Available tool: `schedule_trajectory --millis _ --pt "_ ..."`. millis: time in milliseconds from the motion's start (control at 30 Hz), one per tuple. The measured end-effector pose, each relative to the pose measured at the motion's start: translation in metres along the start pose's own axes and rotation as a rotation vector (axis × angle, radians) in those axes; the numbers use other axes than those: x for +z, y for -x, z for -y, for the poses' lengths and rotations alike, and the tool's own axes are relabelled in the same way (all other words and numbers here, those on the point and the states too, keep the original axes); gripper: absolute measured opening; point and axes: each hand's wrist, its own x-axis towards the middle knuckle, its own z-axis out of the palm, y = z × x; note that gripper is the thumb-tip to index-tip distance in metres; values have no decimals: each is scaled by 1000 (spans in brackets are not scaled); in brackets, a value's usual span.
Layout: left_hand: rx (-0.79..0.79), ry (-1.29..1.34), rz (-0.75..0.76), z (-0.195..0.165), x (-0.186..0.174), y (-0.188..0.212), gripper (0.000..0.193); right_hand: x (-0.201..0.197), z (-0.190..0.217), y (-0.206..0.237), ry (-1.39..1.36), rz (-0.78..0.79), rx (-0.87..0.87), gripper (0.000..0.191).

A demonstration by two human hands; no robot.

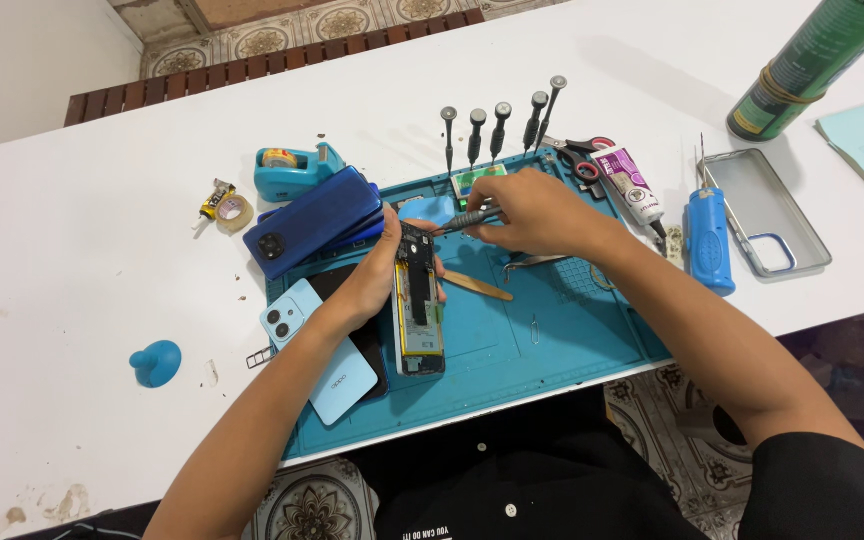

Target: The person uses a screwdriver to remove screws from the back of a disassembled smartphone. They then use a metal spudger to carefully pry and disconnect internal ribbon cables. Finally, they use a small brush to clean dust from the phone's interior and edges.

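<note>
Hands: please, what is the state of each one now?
Left hand: closed around the opened phone, tilting it on the blue mat.
Right hand: closed on a screwdriver, tip at the phone's top.

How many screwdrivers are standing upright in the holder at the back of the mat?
5, in a row along the blue mat's back edge. A sixth screwdriver is in the right hand, not standing.

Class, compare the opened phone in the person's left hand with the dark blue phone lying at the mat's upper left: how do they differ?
The opened phone shows its battery and boards; the dark blue phone shows an intact back with camera. The opened phone is gripped by the left hand; the dark blue phone lies untouched on other items. Both are slim rectangles.
</note>
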Motion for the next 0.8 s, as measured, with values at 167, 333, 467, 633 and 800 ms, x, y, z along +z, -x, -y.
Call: schedule_trajectory --millis 167,333,467,633,800 --pt "-13 -10 -1 -2 1 1 102 3 -2 1 -111 -89 -97 46" --pt "-13 7 5 -6 3 3 102 5 -6 1 -11 -40 -35 34" --pt "-7 21 23 -8 3 3 102 7 -8 2 -71 -66 -80 31" --pt "-8 10 31 -10 4 4 103 6 -16 1 -185 -158 -180 33" --pt "-1 -1 29 -13 5 6 103 3 -17 1 -155 -174 -171 32"
